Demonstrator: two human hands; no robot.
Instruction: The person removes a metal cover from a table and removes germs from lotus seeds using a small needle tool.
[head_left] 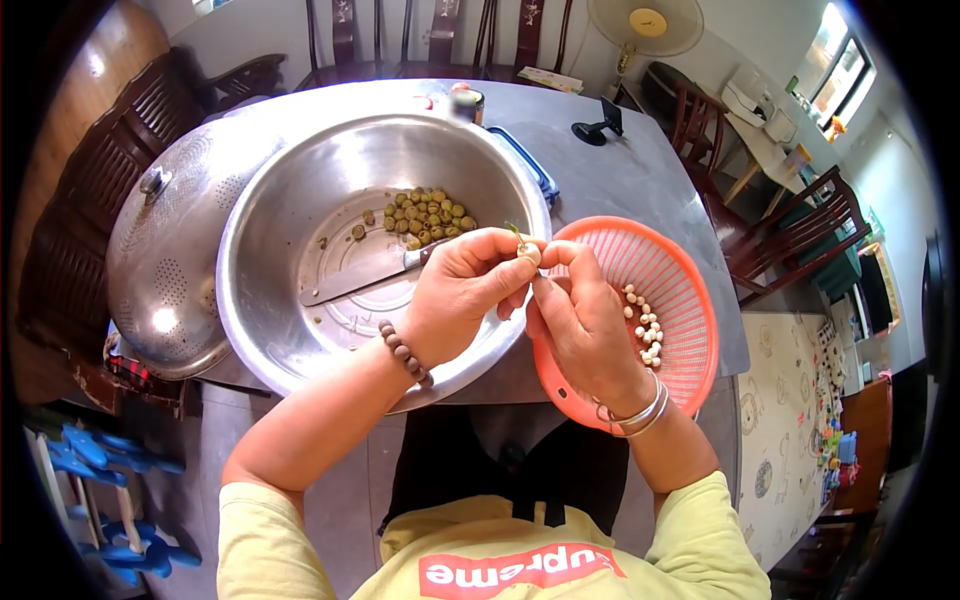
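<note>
Between the steel bowl and the basket, my left hand [465, 290] pinches a small whitish round piece [529, 253] with a green sprig at its top. My right hand [585, 325] is closed at the same piece, its thumb and forefinger touching it from the right. Several green round fruits [425, 214] lie in the large steel bowl [258, 345], beside a knife [365, 277] whose handle points towards my left wrist. The orange-red basket [703, 330] holds several small white pieces [650, 330], partly behind my right hand.
A perforated steel lid [180, 250] leans left of the bowl. A black stand [598, 124] and a blue-edged container [530, 160] are on the grey table [650, 190]. Dark wooden chairs [700, 130] surround it. A fan [646, 22] stands behind.
</note>
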